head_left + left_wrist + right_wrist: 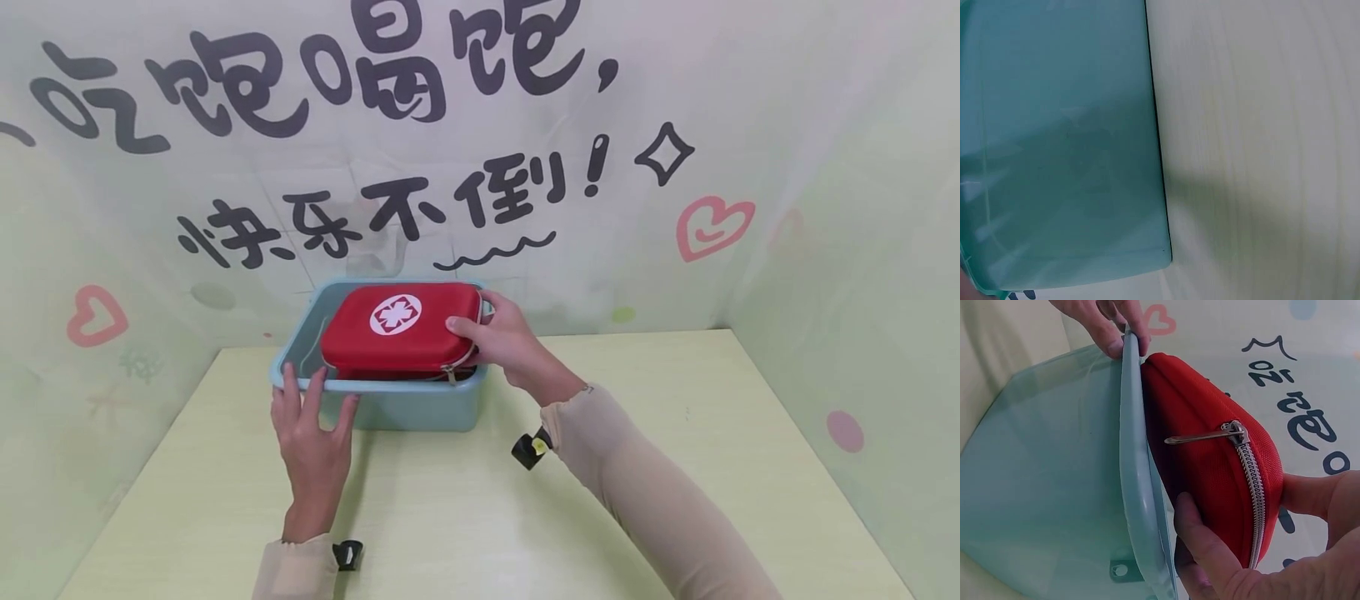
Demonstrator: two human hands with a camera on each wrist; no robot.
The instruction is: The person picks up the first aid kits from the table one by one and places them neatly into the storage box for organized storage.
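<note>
A red zippered first-aid case (pixel 345 329) with a white round emblem is at the mouth of a light-blue plastic bin (pixel 408 410), its left end within the rim. My right hand (pixel 512 340) grips the case's right end, thumb on top and fingers underneath. The right wrist view shows the metal zipper pull (pixel 1200 436) hanging from the case's side. With fingers over the rim and thumb outside, my left hand (pixel 315 446) holds the bin's front left. In the left wrist view the bin's outer wall (pixel 1072 156) fills the left half. What lies under the case is mostly hidden.
The bin stands on a pale wooden table (pixel 637 400) near the back wall. A printed white sheet (pixel 420 192) with dark lettering and hearts hangs behind, and pale walls close in both sides.
</note>
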